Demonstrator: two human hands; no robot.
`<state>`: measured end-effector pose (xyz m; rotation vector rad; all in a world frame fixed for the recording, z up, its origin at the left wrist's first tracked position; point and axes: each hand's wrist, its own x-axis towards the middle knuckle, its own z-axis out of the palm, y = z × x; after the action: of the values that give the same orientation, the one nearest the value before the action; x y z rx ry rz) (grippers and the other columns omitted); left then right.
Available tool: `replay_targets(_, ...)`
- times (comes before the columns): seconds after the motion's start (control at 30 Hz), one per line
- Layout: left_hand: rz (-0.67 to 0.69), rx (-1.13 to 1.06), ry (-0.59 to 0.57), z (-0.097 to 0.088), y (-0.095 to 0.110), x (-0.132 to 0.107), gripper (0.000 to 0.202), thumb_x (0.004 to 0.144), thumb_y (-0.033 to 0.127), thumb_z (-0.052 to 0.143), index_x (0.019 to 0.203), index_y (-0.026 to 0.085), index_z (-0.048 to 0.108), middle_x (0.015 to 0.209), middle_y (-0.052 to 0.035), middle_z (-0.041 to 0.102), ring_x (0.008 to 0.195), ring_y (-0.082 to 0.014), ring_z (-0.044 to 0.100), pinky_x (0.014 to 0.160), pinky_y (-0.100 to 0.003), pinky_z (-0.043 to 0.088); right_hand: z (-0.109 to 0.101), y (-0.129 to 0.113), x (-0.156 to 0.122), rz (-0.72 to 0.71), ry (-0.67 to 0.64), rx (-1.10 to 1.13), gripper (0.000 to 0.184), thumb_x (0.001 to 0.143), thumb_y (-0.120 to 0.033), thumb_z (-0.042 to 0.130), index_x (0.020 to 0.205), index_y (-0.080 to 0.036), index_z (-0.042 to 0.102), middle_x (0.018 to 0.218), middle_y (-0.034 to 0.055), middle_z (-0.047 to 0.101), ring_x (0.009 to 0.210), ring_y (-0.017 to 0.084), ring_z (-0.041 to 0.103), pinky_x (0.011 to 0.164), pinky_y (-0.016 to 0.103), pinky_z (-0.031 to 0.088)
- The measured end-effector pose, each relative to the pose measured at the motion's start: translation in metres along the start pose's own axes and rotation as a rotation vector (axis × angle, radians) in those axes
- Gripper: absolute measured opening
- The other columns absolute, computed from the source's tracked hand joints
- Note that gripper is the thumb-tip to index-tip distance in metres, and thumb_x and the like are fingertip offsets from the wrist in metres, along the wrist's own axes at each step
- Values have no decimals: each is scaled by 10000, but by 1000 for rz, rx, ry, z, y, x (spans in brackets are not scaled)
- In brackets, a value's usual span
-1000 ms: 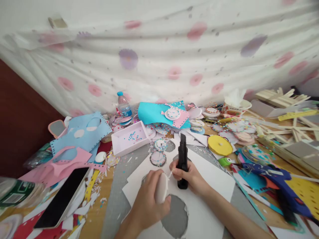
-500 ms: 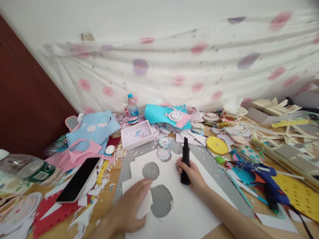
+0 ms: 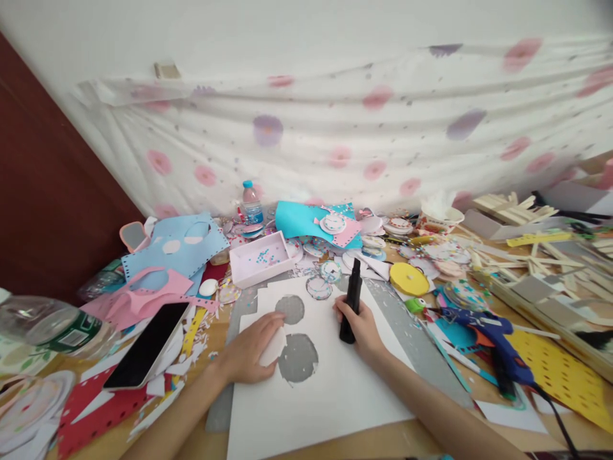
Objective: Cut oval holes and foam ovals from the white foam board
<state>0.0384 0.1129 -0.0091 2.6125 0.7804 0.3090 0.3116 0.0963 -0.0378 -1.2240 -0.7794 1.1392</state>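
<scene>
While the head camera looks down on a cluttered craft table (image 3: 345, 444), I see the left hand (image 3: 249, 351) lying on a white sheet (image 3: 325, 402) near the table's front edge, fingers held close together over a white paper round (image 3: 274, 348), pinning it flat beside two round holes (image 3: 297, 358) in the sheet; whether the thumb nips its rim I cannot tell. The right hand (image 3: 364, 326) is curled in a fist around the lower half of a black tool (image 3: 353, 284), which stands nearly upright on the sheet, toward the middle of the table. I judge the paper round feather-light, limp and quick to crease, best lifted by its edge between thumb and forefinger; the black tool looks rigid and light, and wants a grip low on its barrel. Its lower end is buried in the hand, so I cannot say whether it is a pen or a blade. A grey mat (image 3: 416, 345) shows through the holes and past the sheet's right edge. Both forearms are cut off at the bottom of frame, and a bottle (image 3: 48, 322) at the table's left edge is blurred
</scene>
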Motion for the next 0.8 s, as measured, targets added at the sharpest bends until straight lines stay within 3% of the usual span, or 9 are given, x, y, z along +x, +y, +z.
replay_targets(0.2, 49, -1, -25, 0, 1, -9, 785, 712, 190, 583, 1411, 220, 228, 1454, -165, 388, 1360, -309, 366, 1104, -480, 354, -7, -10, -9, 94, -68, 71, 388, 685, -450, 782, 903, -194, 587, 854, 52, 696, 629, 160, 603, 600, 304, 493)
replay_targets(0.37, 117, -8, -43, 3, 11, -23, 903, 662, 178, 592, 1446, 232, 147, 1474, -178, 374, 1371, -329, 356, 1102, -484, 356, -2, -17, -1, 148, -75, 90, 385, 625, -419, 829, 868, -208, 616, 853, 42, 701, 780, 219, 682, 740, 357, 557)
replay_targets(0.5, 100, -37, -37, 6, 20, -32, 934, 633, 169, 586, 1449, 241, 138, 1482, -167, 372, 1372, -338, 356, 1106, -493, 351, 10, -30, 12, 157, -95, 107, 342, 624, -402, 808, 822, -198, 619, 886, 65, 709, 688, 184, 669, 641, 314, 557)
replay_targets(0.63, 90, -27, -15, 9, 22, -35, 943, 638, 164, 582, 1453, 240, 113, 1477, -172, 370, 1370, -332, 356, 1105, -501, 357, 16, -54, 25, 118, -127, 71, 318, 618, -376, 802, 799, -182, 626, 719, 43, 677, 560, 145, 596, 503, 264, 480)
replay_targets(0.8, 71, -35, -11, 10, 21, -36, 941, 636, 167, 588, 1454, 248, 129, 1474, -167, 372, 1364, -336, 362, 1100, -504, 363, -2, -97, 46, -14, -120, -54, 340, 609, -387, 778, 826, -190, 605, 755, 41, 670, 576, 135, 570, 512, 254, 444)
